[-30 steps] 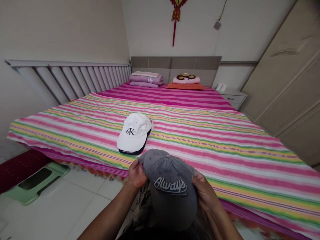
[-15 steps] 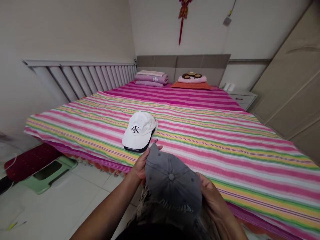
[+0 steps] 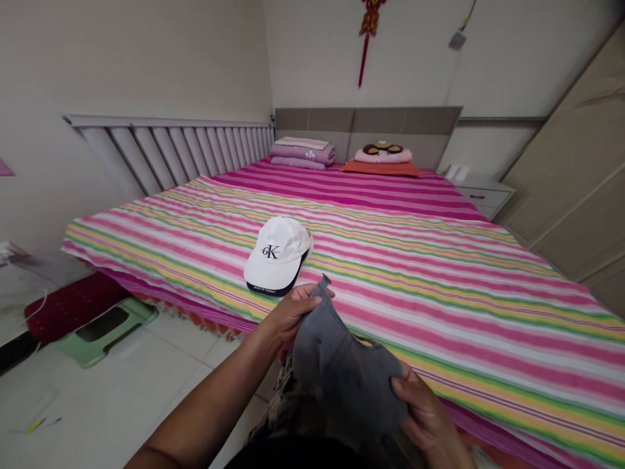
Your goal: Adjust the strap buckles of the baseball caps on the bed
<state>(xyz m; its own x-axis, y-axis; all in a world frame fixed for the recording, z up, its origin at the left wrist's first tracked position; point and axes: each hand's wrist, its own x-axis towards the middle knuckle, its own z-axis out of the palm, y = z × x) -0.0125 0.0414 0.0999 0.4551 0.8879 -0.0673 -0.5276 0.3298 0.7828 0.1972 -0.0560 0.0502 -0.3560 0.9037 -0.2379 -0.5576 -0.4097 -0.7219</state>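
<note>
Between my hands is a grey baseball cap [image 3: 342, 371], held low in front of my body with its back edge tipped up. My left hand [image 3: 297, 312] pinches the cap near its strap end, which sticks up above the fingers. At the opposite side, my right hand [image 3: 422, 407] grips the rim with the thumb on the outer cloth. A white baseball cap [image 3: 278, 251] with dark letters on its front rests on the bed just beyond my left hand. Its brim points toward the near left. The grey cap's brim is hidden from view.
A striped sheet [image 3: 463, 293] covers the bed. Folded purple bedding [image 3: 303, 155] and an orange pillow [image 3: 381, 169] lie by the headboard [image 3: 405, 124]. A green stool [image 3: 107, 332] and a dark red cushion [image 3: 73, 306] stand at left; a white nightstand [image 3: 481, 195] is at far right.
The grey cap has tipped, so its crown top and lettering no longer show and its back edge is raised. My left hand has shifted up and right. The view has swung slightly left.
</note>
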